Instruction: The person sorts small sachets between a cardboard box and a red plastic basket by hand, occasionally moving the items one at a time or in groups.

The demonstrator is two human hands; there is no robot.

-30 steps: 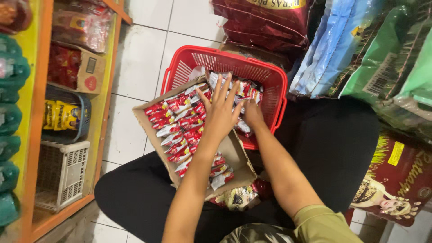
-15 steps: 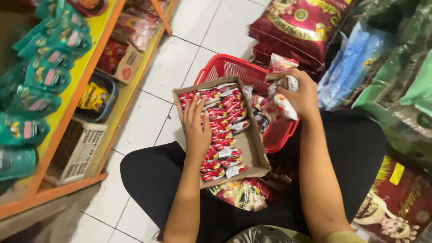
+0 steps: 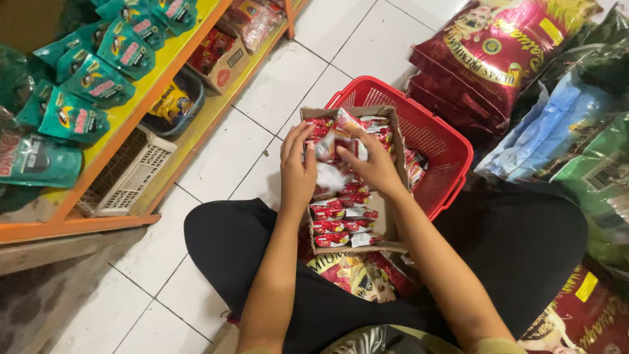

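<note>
Red-and-white small sachets (image 3: 335, 145) are pinched between both hands above an open brown cardboard box (image 3: 388, 216): the left hand (image 3: 298, 172) curls its fingers round one end, the right hand (image 3: 375, 165) grips the other. More such sachets fill the box, which rests on the person's black-clad lap. Just behind it stands a red plastic basket (image 3: 438, 152) on white floor tiles (image 3: 275, 98), near dark red sacks (image 3: 498, 59).
</note>
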